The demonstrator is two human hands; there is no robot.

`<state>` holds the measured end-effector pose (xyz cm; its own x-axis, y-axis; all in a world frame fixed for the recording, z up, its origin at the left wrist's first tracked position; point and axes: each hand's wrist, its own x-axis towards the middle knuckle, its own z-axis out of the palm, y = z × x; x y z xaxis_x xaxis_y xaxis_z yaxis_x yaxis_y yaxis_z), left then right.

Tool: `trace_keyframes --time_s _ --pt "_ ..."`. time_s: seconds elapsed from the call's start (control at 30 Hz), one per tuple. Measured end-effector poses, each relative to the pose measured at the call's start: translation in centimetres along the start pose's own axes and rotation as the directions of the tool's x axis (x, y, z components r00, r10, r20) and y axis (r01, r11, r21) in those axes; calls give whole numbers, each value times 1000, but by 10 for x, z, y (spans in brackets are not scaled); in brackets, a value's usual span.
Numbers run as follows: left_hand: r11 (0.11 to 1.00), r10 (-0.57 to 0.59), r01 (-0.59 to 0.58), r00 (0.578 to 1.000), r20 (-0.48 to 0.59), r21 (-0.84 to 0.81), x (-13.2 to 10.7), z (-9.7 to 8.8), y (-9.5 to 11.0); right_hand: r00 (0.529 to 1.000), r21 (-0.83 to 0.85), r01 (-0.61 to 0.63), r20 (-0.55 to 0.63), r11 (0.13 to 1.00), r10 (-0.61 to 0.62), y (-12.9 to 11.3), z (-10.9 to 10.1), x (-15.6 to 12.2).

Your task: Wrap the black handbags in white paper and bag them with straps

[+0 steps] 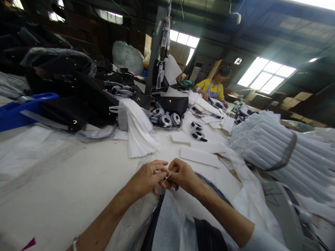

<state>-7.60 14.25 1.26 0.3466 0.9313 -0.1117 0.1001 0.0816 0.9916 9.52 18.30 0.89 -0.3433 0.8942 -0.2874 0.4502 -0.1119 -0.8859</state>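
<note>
My left hand [149, 177] and my right hand [183, 175] meet at the fingertips just above the table. Between them shows a thin white strip [166, 177], pinched by bent fingers of both hands; its ends are hidden. Close below lies a black bag [209, 234] with pale wrapping sheet [167, 223] over its middle. A dark handle wrapped in clear plastic [214, 190] curves out behind my right forearm. My hands cover the spot where the strip and the bag come near each other, so I cannot tell whether they are joined.
Black bags [89, 94] crowd the left beside a blue bin [28, 108]. Coiled straps [166, 120], white paper sheets [137, 130] and flat white pieces [200, 157] lie ahead. A strapped bundle of white foam rolls [285, 146] stands right. A person in yellow [210, 89] works beyond.
</note>
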Motion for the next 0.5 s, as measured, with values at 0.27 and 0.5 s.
trace_keyframes --time_s 0.27,0.5 --pt "903 147 3 937 -318 429 5 -5 -10 997 192 18 67 981 -31 1 0 0" --pt "870 -15 128 972 -235 476 7 -21 -9 995 -73 78 73 994 -72 6 -17 -6"
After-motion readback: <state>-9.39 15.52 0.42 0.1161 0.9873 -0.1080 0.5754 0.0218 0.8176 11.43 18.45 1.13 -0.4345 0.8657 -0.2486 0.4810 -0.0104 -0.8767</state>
